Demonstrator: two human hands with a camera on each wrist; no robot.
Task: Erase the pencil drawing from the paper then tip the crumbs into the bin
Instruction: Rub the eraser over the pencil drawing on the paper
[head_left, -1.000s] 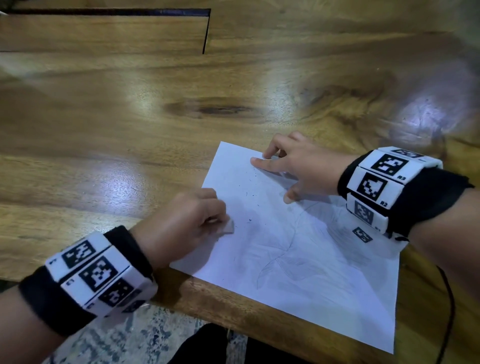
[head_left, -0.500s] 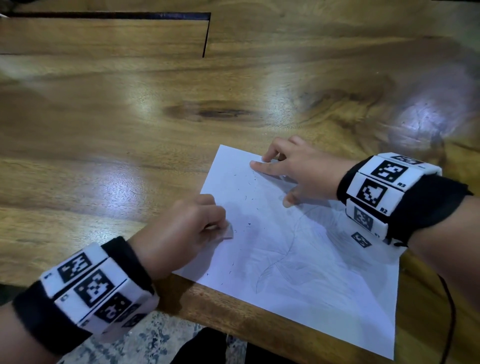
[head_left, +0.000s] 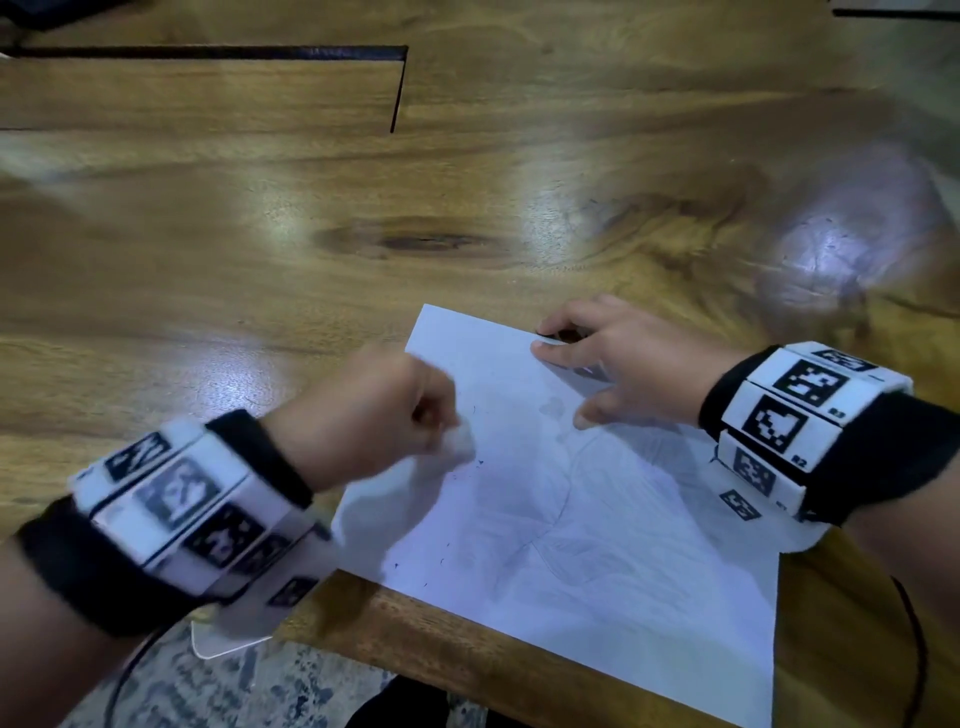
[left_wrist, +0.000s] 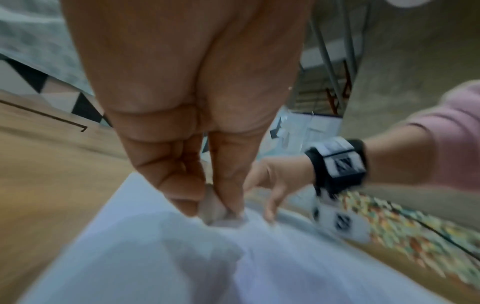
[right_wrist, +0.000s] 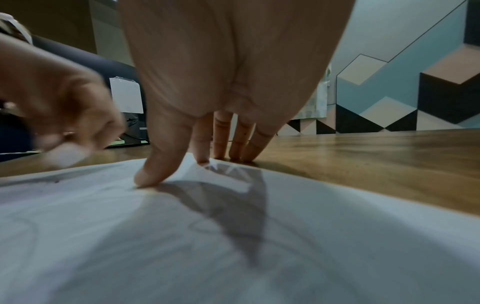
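Observation:
A white sheet of paper (head_left: 613, 551) with a faint pencil drawing (head_left: 561, 514) lies at the wooden table's near edge. My left hand (head_left: 384, 415) pinches a small white eraser (head_left: 461, 441) between thumb and fingers, its tip on the paper's left part; the hand is blurred. The eraser (left_wrist: 217, 214) also shows in the left wrist view, and as a white smear (right_wrist: 66, 153) in the right wrist view. My right hand (head_left: 613, 364) presses the paper's far edge flat with spread, straight fingers (right_wrist: 153, 170). Dark crumbs (head_left: 478, 460) dot the paper. No bin is in view.
The wooden table (head_left: 363, 218) stretches far beyond the paper, with a dark seam (head_left: 397, 88) at the back left. The table's near edge (head_left: 467, 654) runs under the paper, with patterned floor (head_left: 249, 686) below. A black cable (head_left: 919, 649) hangs at the right.
My left hand with the eraser has moved up the paper, away from me, and now blurs with motion. My right hand stays pressed on the paper's far edge.

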